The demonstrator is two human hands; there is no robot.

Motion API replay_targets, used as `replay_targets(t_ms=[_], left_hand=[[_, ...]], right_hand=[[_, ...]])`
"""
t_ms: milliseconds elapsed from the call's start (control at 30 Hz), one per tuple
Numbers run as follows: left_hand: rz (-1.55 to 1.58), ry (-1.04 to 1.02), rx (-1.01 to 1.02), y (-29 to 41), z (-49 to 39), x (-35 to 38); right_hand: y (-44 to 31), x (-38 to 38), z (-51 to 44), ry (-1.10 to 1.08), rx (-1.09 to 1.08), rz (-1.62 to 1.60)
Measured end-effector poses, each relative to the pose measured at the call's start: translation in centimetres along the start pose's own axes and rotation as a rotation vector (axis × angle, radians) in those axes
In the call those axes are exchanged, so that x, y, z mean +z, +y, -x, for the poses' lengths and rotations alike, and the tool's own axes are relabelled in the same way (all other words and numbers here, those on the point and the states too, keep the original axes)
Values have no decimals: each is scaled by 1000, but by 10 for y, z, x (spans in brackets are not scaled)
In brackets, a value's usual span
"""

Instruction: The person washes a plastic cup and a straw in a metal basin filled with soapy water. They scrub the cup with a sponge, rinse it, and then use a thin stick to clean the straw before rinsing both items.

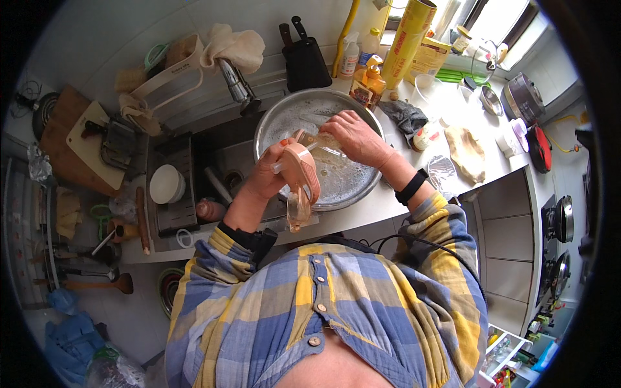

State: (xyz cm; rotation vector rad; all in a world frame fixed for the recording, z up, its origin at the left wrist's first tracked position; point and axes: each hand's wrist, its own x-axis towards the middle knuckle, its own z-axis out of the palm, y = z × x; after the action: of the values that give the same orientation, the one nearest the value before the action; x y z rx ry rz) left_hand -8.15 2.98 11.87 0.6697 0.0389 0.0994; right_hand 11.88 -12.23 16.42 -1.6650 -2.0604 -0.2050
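Observation:
My left hand [266, 180] grips a pink plastic lid-like part [300, 167] with a ridged side, and a clear amber piece [298, 209] hangs from its lower end. It is held above the near left rim of a round metal basin [262, 127], which contains sudsy water [339, 186]. Over the basin, my right hand [350, 136] has its fingers bent down onto a tan, sponge-like pad [326, 143] close to the pink part. A clear, straw-like piece lies between the hands. The fingertips of my right hand are partly hidden.
Left of the basin is a dark sink with a drying rack [170, 208], a white bowl [166, 184] and a pink bottle [210, 210]. A faucet [237, 87] stands behind. Right of it are an orange soap pump bottle [367, 85], a gray cloth [405, 116] and a small jar [426, 137].

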Motion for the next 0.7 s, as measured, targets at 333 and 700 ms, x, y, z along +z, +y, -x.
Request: replay_targets(t_ms=[333,700], left_hand=[[21,-27,-31,8,11,-4],[-22,325,73,-1,8,-15]], right_hand=[[47,13,29,17,86,22],[-9,73,13,402,1183,-1874]])
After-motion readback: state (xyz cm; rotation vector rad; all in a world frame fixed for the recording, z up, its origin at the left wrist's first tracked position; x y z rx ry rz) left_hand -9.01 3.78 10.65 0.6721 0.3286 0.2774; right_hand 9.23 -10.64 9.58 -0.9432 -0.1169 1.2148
